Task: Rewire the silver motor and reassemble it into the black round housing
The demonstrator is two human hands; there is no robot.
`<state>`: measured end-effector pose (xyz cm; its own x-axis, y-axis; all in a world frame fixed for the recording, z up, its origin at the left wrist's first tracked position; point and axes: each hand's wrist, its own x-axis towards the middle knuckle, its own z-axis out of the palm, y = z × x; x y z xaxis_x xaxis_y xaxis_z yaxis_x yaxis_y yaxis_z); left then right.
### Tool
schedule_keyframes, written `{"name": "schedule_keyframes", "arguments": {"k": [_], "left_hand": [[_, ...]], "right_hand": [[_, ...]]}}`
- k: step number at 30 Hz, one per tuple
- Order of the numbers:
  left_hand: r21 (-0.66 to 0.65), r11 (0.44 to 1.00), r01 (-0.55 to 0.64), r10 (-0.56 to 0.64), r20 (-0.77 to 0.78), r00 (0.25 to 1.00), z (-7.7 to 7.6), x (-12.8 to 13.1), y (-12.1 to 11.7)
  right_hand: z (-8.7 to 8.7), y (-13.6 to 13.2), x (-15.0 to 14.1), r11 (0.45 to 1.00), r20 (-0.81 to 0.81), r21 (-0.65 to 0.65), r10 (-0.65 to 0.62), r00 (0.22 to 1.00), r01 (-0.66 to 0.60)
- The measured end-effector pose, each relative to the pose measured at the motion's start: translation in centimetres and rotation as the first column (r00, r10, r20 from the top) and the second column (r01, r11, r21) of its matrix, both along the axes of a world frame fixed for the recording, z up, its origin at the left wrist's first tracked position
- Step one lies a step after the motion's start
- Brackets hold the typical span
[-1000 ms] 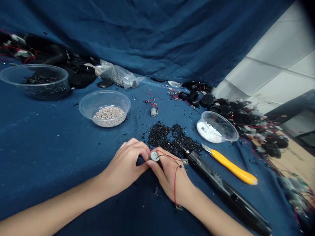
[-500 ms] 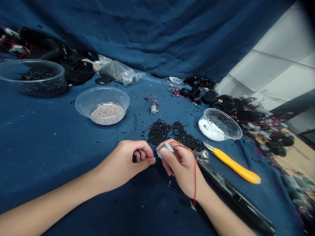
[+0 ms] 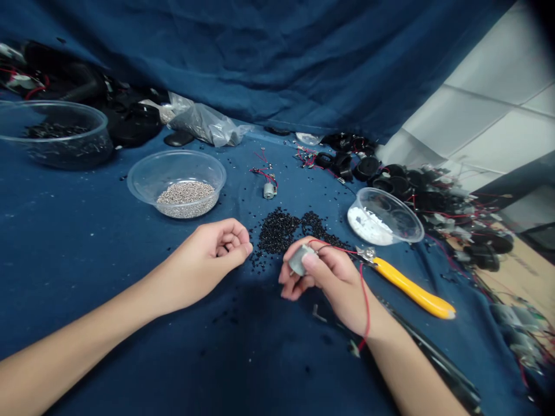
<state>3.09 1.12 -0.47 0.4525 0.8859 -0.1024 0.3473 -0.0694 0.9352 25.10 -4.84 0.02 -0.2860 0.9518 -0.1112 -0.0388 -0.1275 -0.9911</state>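
Observation:
In my right hand point(image 3: 342, 283) is a small grey electric motor point(image 3: 299, 260), pinched between thumb and fingers. Its red wire point(image 3: 366, 300) loops past the wrist to a small part hanging at its end. My left hand point(image 3: 221, 248) is apart from the motor, fingers curled in and thumb pressed to the index finger; what lies between them, if anything, cannot be made out. Just beyond both hands spreads a pile of small black pieces point(image 3: 280, 231). Another motor with red wires point(image 3: 269, 190) lies behind that pile.
A clear bowl point(image 3: 137, 184) of small metallic pieces stands left, a bowl point(image 3: 410, 215) of white bits right. Another bowl point(image 3: 97, 144) sits far left. A yellow-handled cutter point(image 3: 411, 288) and a long black part point(image 3: 437, 352) lie right. Black parts and wires point(image 3: 433, 199) crowd the right edge.
My hands have moved apart: the left shifted left and up, the right slightly right with the motor. The motor has turned in my right fingers, and its wire has swung right.

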Motion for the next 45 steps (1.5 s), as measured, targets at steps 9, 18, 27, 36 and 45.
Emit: {"name": "schedule_keyframes", "arguments": {"k": [9,18,27,36,45], "left_hand": [[-0.020,0.996,0.085,-0.085,-0.031,0.996,0.3,0.1,-0.5],[0.063,0.991,0.118,-0.113,-0.082,0.990,0.2,0.3,-0.7],[0.220,0.942,0.254,-0.211,-0.201,0.957,-0.7,1.0,-1.8],[0.388,0.844,0.369,-0.237,-0.347,0.907,-1.3,0.9,-1.6],[0.416,0.838,0.354,-0.186,-0.393,0.901,-1.6,1.0,-1.6]], "right_hand": [[3.0,-0.7,1.1,0.676,0.230,-0.244,0.737,0.635,-0.696],[0.9,-0.2,0.4,0.971,0.156,0.240,-0.021,0.988,-0.017],[-1.0,-0.2,-1.3,0.989,0.344,0.111,-0.128,0.930,0.095],[-1.4,-0.2,-1.1,0.999,0.333,0.029,0.006,0.943,-0.017],[-0.9,-0.7,-1.2,0.987,0.315,-0.096,0.154,0.937,-0.130]]}}
